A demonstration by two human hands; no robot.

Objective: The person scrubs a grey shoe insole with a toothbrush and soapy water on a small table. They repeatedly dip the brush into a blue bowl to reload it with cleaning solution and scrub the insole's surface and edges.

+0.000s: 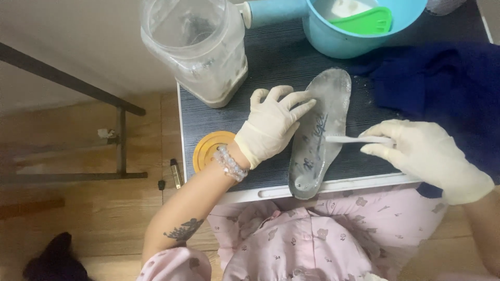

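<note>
Nearest the camera, the person's lap in pink patterned clothing [312, 244] fills the bottom of the view, and a black furry shape [54, 260] lies on the wooden floor [104, 218] at the near left. A small dark table [271, 62] with a white near edge stands just beyond the lap. On it a grey insole [319, 151] lies lengthwise, heel at the near edge, toe pointing far. The left hand [271, 125], in a pale glove, lies flat with fingers spread wide, pressing on the insole's left side; a bead bracelet [229, 164] circles the wrist. The right hand [422, 151], also gloved, pinches the handle of a white brush [354, 139] between thumb and fingers, the brush tip resting on the middle of the insole. A yellow lid [205, 148] sits at the table's left edge, near the left wrist. To the right a dark blue cloth [442, 78] lies bunched up. Farther off stand a clear plastic jar [198, 47] at the left and a blue bowl [359, 31] holding a green scoop [367, 22].
</note>
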